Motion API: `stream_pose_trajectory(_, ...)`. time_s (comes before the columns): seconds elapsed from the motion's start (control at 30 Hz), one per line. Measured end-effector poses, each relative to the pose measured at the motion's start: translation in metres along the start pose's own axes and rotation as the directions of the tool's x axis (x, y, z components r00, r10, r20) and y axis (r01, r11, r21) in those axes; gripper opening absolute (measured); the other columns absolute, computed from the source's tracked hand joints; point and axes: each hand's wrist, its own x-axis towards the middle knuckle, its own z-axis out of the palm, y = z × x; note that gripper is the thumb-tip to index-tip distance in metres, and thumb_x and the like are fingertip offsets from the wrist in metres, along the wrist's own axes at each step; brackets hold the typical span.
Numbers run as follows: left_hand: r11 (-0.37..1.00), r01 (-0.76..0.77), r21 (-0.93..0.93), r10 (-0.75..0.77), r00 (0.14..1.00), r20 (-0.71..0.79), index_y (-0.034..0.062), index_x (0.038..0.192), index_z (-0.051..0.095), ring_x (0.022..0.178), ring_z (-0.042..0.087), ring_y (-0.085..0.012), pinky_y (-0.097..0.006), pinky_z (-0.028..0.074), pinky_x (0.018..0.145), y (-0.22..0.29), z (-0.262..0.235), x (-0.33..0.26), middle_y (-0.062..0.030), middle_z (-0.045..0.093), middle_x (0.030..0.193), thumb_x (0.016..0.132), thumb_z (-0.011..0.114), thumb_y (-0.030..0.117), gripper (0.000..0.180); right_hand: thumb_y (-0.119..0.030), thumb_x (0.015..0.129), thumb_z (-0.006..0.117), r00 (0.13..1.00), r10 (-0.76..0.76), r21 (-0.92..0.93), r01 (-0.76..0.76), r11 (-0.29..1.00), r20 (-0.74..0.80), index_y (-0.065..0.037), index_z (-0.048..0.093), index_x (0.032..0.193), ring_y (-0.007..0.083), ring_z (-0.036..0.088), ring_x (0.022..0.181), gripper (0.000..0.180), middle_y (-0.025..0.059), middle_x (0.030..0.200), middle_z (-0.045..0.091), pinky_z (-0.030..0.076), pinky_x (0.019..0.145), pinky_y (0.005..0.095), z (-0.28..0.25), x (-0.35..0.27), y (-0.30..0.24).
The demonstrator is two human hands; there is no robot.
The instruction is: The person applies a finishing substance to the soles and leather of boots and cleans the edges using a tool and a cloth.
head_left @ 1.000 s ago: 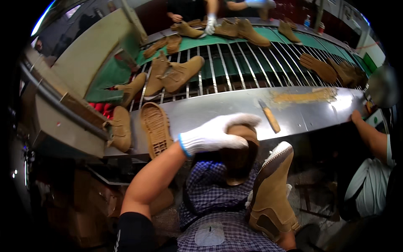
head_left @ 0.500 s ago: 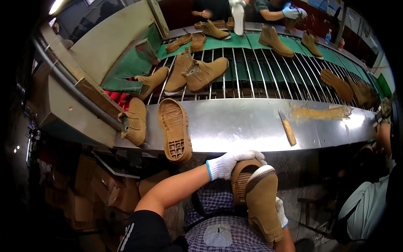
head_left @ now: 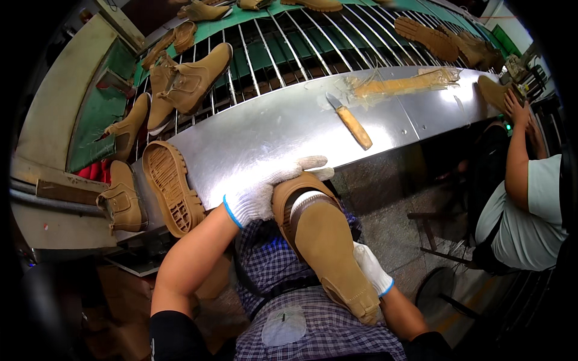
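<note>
Brown cardboard boxes [head_left: 120,289] under steel bench [head_left: 271,129], below its left end — stacked, in shadow, edges blurred. Small pale oval label [head_left: 284,326] on front of checked apron [head_left: 325,331] — print too small to tell. No signs, no screens seen.

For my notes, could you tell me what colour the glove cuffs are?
Blue, on white gloves; head view.

Matt suede boot [head_left: 328,249], shiny steel bench [head_left: 271,129]
</note>
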Motion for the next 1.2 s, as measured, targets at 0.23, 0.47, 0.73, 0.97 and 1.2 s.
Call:
stream_pose_trajectory(0.23,0.999,-0.032,0.004,0.032,0.999,0.015,-0.0071,0.165,0.033,0.150,0.048,-0.0424,-0.051,0.045,0.124,0.021,0.005,0.008,-0.0346,0.040,0.165,0.109,0.055,0.031,0.071,-0.064,0.110,0.051,1.000,-0.004,-0.077,0.002,0.997,-0.025,0.009,0.053,0.152,0.0209,0.066,0.126,0.084,0.0173,0.140,0.069,0.052,0.108,0.0347,0.002,-0.016,-0.010)
stream_pose_trajectory(0.47,0.998,0.056,0.011,-0.052,0.969,-0.240,-0.0087,0.158,0.043,0.133,0.065,-0.0348,-0.048,0.059,0.111,-0.004,-0.017,0.012,-0.0289,0.055,0.153,0.117,0.043,0.039,0.063,-0.054,0.111,0.056,0.998,0.029,0.033,-0.027,0.999,-0.058,0.008,0.054,0.152,0.0185,0.066,0.124,0.075,0.0151,0.139,0.070,0.052,0.106,0.0337,0.003,-0.016,-0.009)
stream_pose_trajectory(0.73,0.980,0.089,0.177,-0.040,0.964,-0.261,-0.0083,0.154,0.049,0.129,0.067,-0.0338,-0.047,0.061,0.108,0.000,-0.004,0.015,-0.0269,0.061,0.147,0.113,0.054,0.033,0.058,-0.047,0.113,0.053,0.995,0.049,0.023,-0.047,0.999,-0.083,0.008,0.056,0.150,0.0173,0.067,0.121,0.066,0.0142,0.137,0.071,0.053,0.104,0.0336,-0.001,-0.015,-0.006)
stream_pose_trajectory(0.97,0.999,0.029,-0.015,-0.030,0.994,-0.104,-0.0092,0.154,0.048,0.130,0.067,-0.0339,-0.048,0.060,0.107,0.008,0.010,0.020,-0.0280,0.060,0.150,0.109,0.061,0.031,0.062,-0.047,0.112,0.054,0.998,-0.007,0.002,0.007,1.000,-0.055,0.008,0.055,0.150,0.0177,0.068,0.120,0.067,0.0148,0.135,0.072,0.054,0.102,0.0330,0.003,-0.019,-0.017)
stream_pose_trajectory(1.2,0.994,0.053,0.095,-0.039,0.990,-0.137,-0.0098,0.157,0.046,0.138,0.061,-0.0364,-0.047,0.052,0.117,0.004,0.002,0.022,-0.0291,0.055,0.156,0.109,0.059,0.036,0.067,-0.051,0.111,0.056,0.990,0.087,0.063,-0.080,0.995,-0.109,0.008,0.055,0.150,0.0171,0.068,0.118,0.071,0.0140,0.135,0.071,0.054,0.102,0.0327,0.006,-0.016,-0.012)
